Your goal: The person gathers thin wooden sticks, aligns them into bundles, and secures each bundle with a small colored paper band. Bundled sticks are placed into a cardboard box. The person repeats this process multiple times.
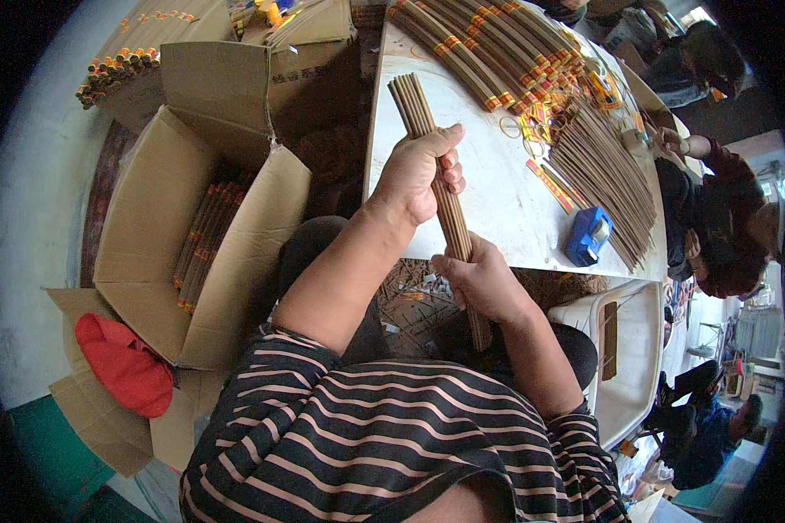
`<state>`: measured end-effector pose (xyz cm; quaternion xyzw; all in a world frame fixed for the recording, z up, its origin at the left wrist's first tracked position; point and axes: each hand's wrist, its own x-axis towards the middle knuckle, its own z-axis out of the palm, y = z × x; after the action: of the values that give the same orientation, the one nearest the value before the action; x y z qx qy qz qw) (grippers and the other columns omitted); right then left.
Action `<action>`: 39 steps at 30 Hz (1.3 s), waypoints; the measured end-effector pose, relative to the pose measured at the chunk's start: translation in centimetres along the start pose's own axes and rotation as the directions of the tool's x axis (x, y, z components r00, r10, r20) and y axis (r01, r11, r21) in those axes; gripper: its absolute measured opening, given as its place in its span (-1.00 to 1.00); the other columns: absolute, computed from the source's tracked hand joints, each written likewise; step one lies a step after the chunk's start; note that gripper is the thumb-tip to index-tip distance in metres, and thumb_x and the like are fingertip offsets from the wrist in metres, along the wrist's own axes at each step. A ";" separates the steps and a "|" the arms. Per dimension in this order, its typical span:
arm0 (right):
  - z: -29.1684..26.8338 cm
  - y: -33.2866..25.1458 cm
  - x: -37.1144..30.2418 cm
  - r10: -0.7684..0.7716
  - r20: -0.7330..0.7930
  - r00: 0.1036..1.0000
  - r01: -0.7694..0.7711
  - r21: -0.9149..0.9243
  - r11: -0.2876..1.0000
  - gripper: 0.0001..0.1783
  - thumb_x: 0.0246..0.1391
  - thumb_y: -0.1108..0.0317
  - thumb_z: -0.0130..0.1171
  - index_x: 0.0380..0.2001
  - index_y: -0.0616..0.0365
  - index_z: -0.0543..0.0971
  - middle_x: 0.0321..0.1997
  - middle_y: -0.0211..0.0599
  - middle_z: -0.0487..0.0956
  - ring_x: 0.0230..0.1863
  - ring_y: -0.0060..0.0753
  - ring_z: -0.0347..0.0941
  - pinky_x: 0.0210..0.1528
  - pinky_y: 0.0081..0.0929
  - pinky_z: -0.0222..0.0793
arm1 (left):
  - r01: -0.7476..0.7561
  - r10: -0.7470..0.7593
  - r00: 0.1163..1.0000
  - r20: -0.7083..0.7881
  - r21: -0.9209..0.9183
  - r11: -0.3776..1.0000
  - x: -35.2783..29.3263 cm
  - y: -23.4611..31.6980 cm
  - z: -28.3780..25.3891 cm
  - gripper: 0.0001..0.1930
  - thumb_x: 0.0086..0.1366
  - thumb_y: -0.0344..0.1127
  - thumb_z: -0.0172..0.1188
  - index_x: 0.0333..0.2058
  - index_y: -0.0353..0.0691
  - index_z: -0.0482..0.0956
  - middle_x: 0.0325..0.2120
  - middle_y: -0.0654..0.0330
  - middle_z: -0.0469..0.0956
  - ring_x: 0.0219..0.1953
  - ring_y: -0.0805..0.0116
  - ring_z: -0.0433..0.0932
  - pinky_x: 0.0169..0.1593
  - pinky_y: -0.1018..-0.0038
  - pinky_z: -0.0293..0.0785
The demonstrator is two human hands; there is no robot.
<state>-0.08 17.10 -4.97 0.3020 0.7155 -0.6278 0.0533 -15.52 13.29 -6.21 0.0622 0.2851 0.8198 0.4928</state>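
Observation:
Both my hands are closed around one bundle of thin brown incense sticks [453, 218], held at a slant over my lap and the near table edge. My left hand [417, 174] wraps its upper part, below the far ends. Lower down, my right hand [487, 281] grips the same bundle, whose bottom end shows beneath it. No wrapper is visible on this bundle. On the white table [484, 192], to the right, lie many loose sticks [604, 174], a blue tape dispenser [588, 235] and red-and-yellow paper strips [551, 185]. Banded bundles [488, 54] are piled at the far side.
An open cardboard box [144, 231] at my left holds banded bundles [209, 240]. Red cloth [126, 366] lies beside it. More bundles [118, 70] stand far left. A white plastic tub [644, 375] is at my right. A co-worker in dark red [733, 209] sits across the table's right side.

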 end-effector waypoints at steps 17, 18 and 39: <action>-0.3 -1.1 -0.8 0.055 0.264 0.963 -0.169 0.430 0.887 -0.76 -0.05 0.35 0.19 -0.47 0.18 0.32 -0.72 -0.47 0.33 -0.79 -0.62 0.25 -0.75 -0.66 0.22 | 0.026 0.002 0.987 0.162 -0.168 0.985 -0.6 0.3 0.7 -0.84 0.15 -0.32 0.16 -0.52 -0.09 0.35 -0.75 0.42 0.26 -0.75 0.61 0.24 -0.66 0.61 0.19; 0.0 -1.0 -0.6 0.060 0.146 0.988 -0.100 0.284 0.954 -0.77 -0.04 0.37 0.17 -0.47 0.18 0.31 -0.71 -0.46 0.33 -0.81 -0.61 0.25 -0.77 -0.65 0.21 | -0.020 0.025 0.998 0.062 -0.080 0.997 -0.6 0.1 1.0 -0.85 0.15 -0.33 0.16 -0.51 -0.10 0.35 -0.76 0.41 0.26 -0.76 0.59 0.23 -0.66 0.60 0.19; -0.1 -1.7 -1.0 0.090 0.204 0.975 -0.169 0.410 0.896 -0.80 -0.07 0.48 0.14 -0.46 0.19 0.30 -0.77 -0.45 0.31 -0.87 -0.56 0.22 -0.84 -0.65 0.15 | -0.018 0.026 0.998 0.059 -0.141 0.990 -0.9 0.3 1.1 -0.74 0.20 -0.33 0.10 -0.62 -0.07 0.25 -0.77 0.43 0.22 -0.77 0.63 0.17 -0.68 0.65 0.13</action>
<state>-0.13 16.75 -3.04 0.2957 0.5319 -0.7881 0.0923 -14.85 12.87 -4.94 0.0555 0.2107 0.8410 0.4953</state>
